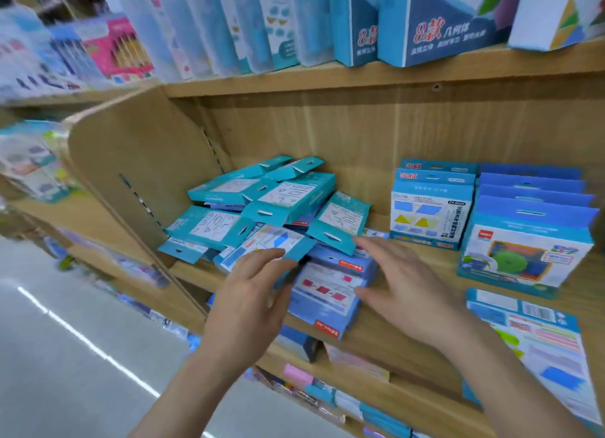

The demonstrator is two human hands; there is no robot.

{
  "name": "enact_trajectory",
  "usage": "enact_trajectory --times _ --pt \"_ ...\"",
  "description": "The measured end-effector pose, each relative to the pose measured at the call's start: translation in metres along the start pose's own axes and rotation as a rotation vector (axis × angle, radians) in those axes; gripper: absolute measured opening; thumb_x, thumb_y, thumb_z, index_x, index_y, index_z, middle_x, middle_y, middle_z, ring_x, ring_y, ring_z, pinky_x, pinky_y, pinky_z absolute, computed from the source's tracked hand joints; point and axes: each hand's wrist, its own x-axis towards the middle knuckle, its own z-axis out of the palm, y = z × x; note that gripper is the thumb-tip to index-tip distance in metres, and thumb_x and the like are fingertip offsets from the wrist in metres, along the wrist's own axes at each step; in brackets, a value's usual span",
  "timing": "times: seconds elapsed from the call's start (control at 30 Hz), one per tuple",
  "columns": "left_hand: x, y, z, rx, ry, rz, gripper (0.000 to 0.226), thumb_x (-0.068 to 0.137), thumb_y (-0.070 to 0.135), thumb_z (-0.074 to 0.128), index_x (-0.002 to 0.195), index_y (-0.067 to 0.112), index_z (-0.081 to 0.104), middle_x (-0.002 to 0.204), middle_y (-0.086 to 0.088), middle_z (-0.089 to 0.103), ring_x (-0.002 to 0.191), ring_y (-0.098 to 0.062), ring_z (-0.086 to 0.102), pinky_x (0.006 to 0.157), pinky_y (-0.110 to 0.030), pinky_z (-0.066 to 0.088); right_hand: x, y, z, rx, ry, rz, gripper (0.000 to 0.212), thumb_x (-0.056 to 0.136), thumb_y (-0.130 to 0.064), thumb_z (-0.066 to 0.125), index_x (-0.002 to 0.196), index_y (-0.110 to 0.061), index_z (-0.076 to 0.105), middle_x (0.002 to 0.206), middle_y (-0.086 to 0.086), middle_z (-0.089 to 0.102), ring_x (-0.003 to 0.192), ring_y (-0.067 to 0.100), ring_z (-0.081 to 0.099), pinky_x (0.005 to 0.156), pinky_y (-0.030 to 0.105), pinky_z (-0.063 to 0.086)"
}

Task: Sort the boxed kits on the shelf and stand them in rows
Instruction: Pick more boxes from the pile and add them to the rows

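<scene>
far packets [36, 61] blurred | pale box [262, 239] partly under fingers [258, 260] | flat box [537, 339] cropped

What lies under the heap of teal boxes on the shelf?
Flat blue boxes with red labels show under the teal boxes at the front; the left hand grips a white-and-blue box there. Deeper under the heap is covered.
</scene>
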Motion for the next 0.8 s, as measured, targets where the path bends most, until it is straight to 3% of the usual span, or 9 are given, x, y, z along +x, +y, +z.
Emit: enact_trajectory --times 0.1,0.33,0.47,0.6,0.7,0.8 --pt "0.002 -0.020 -0.003 -0.020 -0.015 0.003 0.036 0.080 0.018 0.073 0.113 0.027 0.064 0.124 0.005 0.059 0.115 -0.019 0.053 0.090 -0.034 0.049 0.025 -0.008 0.018 -0.100 0.013 0.021 0.077 0.087 -0.040 0.058 0.147 -0.038 0.010 0.152 -0.005 0.027 0.137 0.018 0.027 0.106 0.040 0.036" --pt "0.045 -0.045 0.006 -0.098 -0.007 0.307 0.027 0.089 0.029 0.050 0.110 0.023 0.065 0.122 0.003 0.061 0.112 -0.016 0.052 0.090 -0.026 0.044 0.051 -0.009 0.051 -0.203 0.059 0.206 0.083 0.089 -0.025 0.058 0.147 -0.044 0.002 0.155 0.002 0.023 0.131 0.027 0.036 0.100 0.037 0.042" --pt "0.075 -0.037 0.013 -0.082 0.000 0.513 0.029 0.085 0.026 0.049 0.107 0.018 0.068 0.118 -0.001 0.064 0.106 -0.022 0.060 0.083 -0.033 0.053 0.051 -0.009 0.060 -0.177 0.119 0.234 0.078 0.091 -0.020 0.055 0.148 -0.043 0.008 0.143 0.002 0.042 0.127 0.024 0.038 0.099 0.036 0.042" --pt "0.100 -0.018 0.014 0.177 -0.053 0.731 0.028 0.066 0.019 0.069 0.095 0.019 0.071 0.105 0.000 0.069 0.102 -0.022 0.061 0.082 -0.034 0.048 0.051 -0.011 0.063 -0.113 0.196 0.242 0.073 0.085 -0.007 0.055 0.145 -0.038 0.028 0.130 0.002 0.054 0.124 0.026 0.043 0.099 0.039 0.042" --pt "0.117 -0.010 0.016 0.373 -0.177 0.702 0.040 0.075 0.017 0.060 0.115 0.018 0.056 0.107 -0.003 0.067 0.107 -0.024 0.058 0.099 -0.042 0.035 0.051 -0.012 0.060 -0.135 0.236 0.219 0.062 0.082 -0.004 0.054 0.138 -0.029 0.043 0.119 0.003 0.060 0.114 0.030 0.050 0.091 0.043 0.046" --pt "0.131 -0.005 0.019 0.496 -0.286 0.683 0.041 0.082 0.015 0.054 0.123 0.016 0.047 0.108 -0.006 0.066 0.106 -0.026 0.059 0.102 -0.041 0.031 0.048 -0.016 0.054 -0.151 0.264 0.208 0.064 0.086 -0.003 0.050 0.142 -0.032 0.039 0.126 0.002 0.059 0.114 0.028 0.049 0.091 0.042 0.046"
